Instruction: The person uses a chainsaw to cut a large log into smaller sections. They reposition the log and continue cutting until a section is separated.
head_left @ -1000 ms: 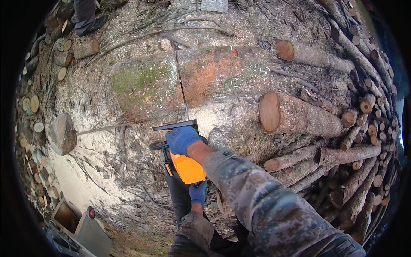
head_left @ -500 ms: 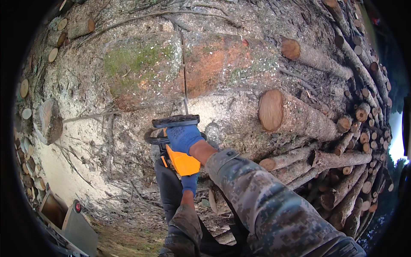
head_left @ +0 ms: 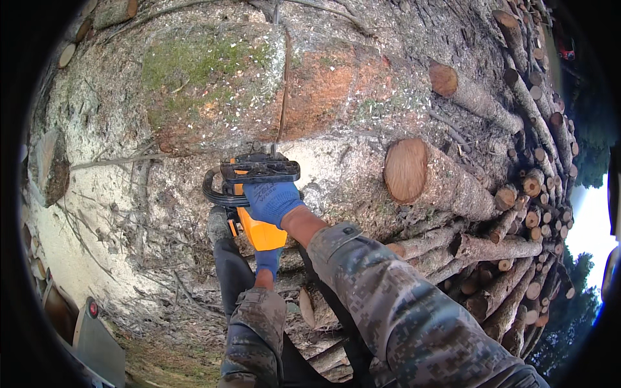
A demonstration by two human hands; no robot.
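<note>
An orange-and-black chainsaw (head_left: pixel 262 234) is held in both my hands. My right hand (head_left: pixel 272 204), in a blue knit glove, is closed at the front handle, just behind the black hand guard (head_left: pixel 260 169). Lower down, my left hand (head_left: pixel 267 260), also blue-gloved, is closed around the rear handle, mostly hidden by the orange housing. The bar points away from me into a narrow cut (head_left: pixel 284 87) across a thick log (head_left: pixel 200 97). That log lies crosswise, mossy on the left and reddish-barked on the right. Most of the bar is hidden in the cut.
Right of the saw lies a thick log with a pale cut end (head_left: pixel 406 171), with a large pile of logs (head_left: pixel 511 242) beyond. A cut log piece (head_left: pixel 48 168) is at the left. Sawdust (head_left: pixel 84 242) and twigs cover the ground. A grey metal panel (head_left: pixel 97 346) with a red light stands lower left.
The whole view has shifted, with the log now higher in it. The cut looks wider, and a bit of metal shows beyond the log's far side. Both hands keep their grip on the chainsaw.
</note>
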